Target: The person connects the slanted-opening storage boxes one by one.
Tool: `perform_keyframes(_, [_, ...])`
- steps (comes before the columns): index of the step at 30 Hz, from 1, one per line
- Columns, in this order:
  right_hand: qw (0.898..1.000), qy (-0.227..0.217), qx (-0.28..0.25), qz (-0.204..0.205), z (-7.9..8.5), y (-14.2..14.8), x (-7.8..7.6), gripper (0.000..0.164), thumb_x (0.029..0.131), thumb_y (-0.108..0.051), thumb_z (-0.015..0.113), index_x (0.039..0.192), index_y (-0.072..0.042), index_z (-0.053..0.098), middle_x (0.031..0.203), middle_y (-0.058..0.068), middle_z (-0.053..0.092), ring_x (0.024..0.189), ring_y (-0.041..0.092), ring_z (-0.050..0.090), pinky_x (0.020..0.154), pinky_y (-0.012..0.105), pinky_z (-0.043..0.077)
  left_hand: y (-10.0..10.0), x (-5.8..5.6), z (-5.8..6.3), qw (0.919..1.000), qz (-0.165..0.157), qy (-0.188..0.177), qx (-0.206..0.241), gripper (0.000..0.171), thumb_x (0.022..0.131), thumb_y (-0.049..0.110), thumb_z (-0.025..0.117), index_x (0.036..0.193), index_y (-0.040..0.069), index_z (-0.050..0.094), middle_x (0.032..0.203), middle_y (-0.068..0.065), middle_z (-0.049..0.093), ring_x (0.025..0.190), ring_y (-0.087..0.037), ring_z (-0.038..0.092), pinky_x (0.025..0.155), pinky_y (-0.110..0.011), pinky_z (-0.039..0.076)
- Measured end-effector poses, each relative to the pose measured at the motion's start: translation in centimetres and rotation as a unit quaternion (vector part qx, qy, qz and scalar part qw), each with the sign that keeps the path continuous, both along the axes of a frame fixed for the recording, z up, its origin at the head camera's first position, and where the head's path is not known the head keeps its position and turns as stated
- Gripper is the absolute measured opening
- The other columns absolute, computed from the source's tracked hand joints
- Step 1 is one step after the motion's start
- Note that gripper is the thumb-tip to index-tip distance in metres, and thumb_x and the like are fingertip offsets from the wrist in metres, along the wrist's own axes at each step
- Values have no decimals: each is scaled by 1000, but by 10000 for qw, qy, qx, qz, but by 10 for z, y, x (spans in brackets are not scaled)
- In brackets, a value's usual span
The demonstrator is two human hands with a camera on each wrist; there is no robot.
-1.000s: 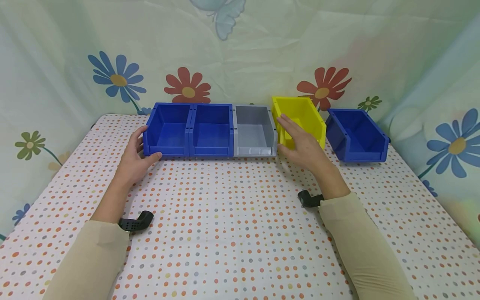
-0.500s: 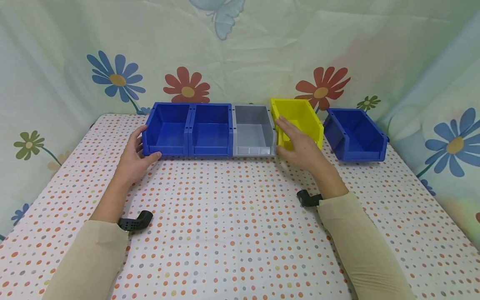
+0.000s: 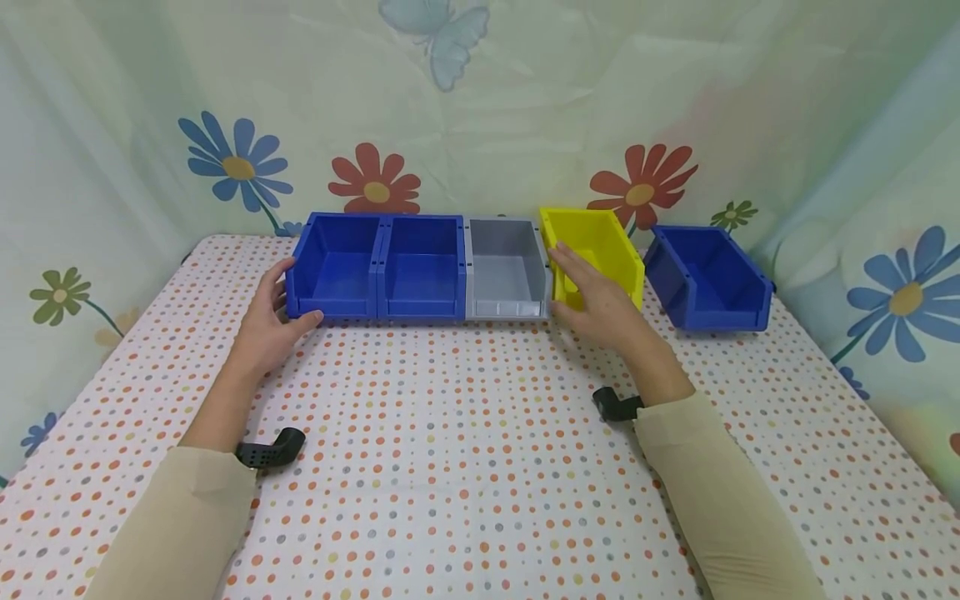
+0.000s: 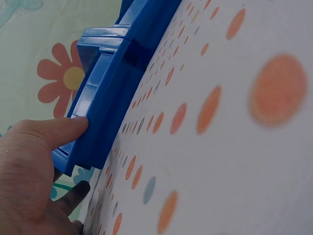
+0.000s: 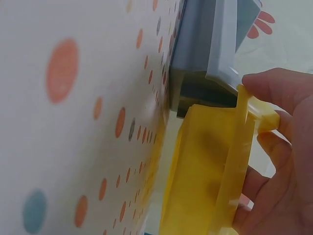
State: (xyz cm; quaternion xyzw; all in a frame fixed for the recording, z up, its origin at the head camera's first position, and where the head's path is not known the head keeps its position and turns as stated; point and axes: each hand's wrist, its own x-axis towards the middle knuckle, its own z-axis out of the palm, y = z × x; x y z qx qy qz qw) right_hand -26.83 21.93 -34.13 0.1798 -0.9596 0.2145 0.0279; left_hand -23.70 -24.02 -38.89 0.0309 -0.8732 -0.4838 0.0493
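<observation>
Two blue storage bins stand side by side, with a grey storage bin point(image 3: 507, 283) at their right. My left hand point(image 3: 268, 325) holds the leftmost blue bin point(image 3: 335, 267): its thumb presses the front lip, its fingers lie along the left side wall. Right of the grey bin is a yellow storage bin point(image 3: 611, 242), turned slightly askew. My right hand point(image 3: 600, 304) grips its left side wall, thumb at the front edge by the grey bin's corner. In the right wrist view the fingers point(image 5: 279, 142) curl over the yellow rim.
The second blue bin point(image 3: 422, 271) sits between the leftmost one and the grey one. Another blue bin point(image 3: 708, 279) stands apart at the right, angled. Behind the bins hangs a flowered cloth point(image 3: 510, 117). A dotted tablecloth point(image 3: 450, 467) covers the table.
The yellow bin, with my right hand on it, has shifted slightly left and down toward the grey bin. My left hand keeps its place on the leftmost blue bin. The head view has tilted a little.
</observation>
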Motion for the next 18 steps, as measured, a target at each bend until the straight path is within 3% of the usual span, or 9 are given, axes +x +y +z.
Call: perform_keyframes(18, [9994, -135, 324, -38, 0, -3, 3, 81, 101, -29, 61, 168, -28, 14, 175, -4, 9, 155, 40, 31, 122, 59, 34, 0, -1, -1, 10000, 43, 22, -56, 91, 100, 19, 68, 166, 37, 8, 173, -18, 16, 157, -47, 21, 123, -67, 26])
